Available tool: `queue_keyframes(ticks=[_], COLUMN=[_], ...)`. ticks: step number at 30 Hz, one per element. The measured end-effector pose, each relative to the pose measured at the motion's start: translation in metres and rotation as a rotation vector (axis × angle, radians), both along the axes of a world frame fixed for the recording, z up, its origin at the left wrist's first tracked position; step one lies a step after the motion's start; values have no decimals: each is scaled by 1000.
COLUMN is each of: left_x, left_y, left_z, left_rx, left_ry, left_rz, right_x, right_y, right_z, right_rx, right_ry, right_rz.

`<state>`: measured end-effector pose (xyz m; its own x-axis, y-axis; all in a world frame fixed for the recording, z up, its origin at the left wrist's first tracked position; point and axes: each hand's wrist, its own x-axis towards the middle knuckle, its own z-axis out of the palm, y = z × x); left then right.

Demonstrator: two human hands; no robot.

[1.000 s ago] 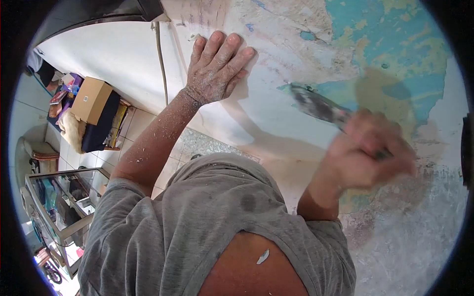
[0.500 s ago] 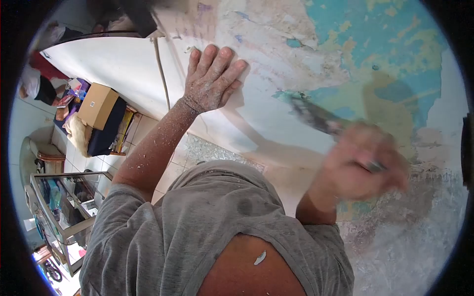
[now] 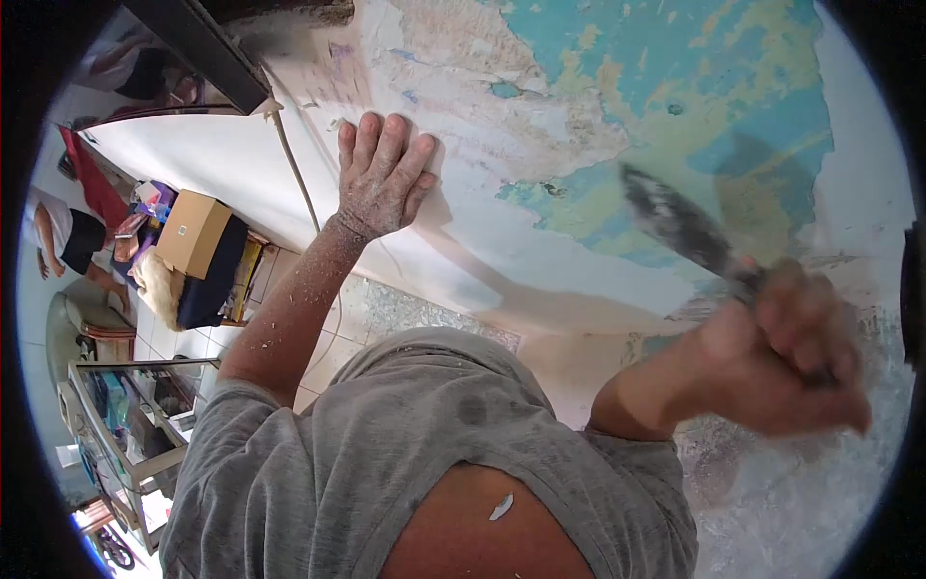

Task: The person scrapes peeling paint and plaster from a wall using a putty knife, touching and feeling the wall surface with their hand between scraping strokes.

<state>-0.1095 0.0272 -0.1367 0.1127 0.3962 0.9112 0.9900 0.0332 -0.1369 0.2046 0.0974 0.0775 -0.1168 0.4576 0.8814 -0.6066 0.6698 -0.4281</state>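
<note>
My left hand [image 3: 383, 179] lies flat against the wall, fingers stretched out and dusted with white flakes. My right hand [image 3: 786, 352] is closed round the handle of a scraper [image 3: 680, 222], slightly blurred by motion. Its dirty, pale-smeared metal blade points up and left across the wall [image 3: 463, 261]; whether the tip touches the surface I cannot tell. Around the blade the wall shows patchy turquoise paint [image 3: 666, 68] with yellowish spots. Left of that, bare pinkish-white plaster [image 3: 453, 58] is exposed, with ragged paint edges.
A cord [image 3: 297, 172] hangs from a dark frame [image 3: 207, 48] left of my left hand. Paint chips litter the floor [image 3: 395, 314]. A cardboard box [image 3: 193, 232], a glass cabinet [image 3: 145, 415] and a person [image 3: 72, 232] are farther left.
My right hand has drawn the scraper back to the right and down, away from the turquoise patch's left edge. The view has shifted; my left hand stays flat on the wall.
</note>
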Motion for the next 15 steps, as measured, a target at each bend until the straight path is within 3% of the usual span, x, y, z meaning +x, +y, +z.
queue_keyframes(ticks=[2,6,8,11,15], left_x=[1,1,2,3,2], left_y=[-1,-1,-2,-3,-3], left_z=[0,-2,-1,0,-1], left_rx=[-4,-16,-19,-30,-62], left_ry=[-1,-15,-22,-36,-57], left_rz=[4,18,24,21,30], right_x=[4,-20,-10,0,-29], right_y=[-8,4,-3,-11,2], right_z=[13,-9,2,13,-14], right_rx=[37,-58,27,59,-70], right_ry=[174,43,19,122,36], right_rz=[103,158,-42,0,55])
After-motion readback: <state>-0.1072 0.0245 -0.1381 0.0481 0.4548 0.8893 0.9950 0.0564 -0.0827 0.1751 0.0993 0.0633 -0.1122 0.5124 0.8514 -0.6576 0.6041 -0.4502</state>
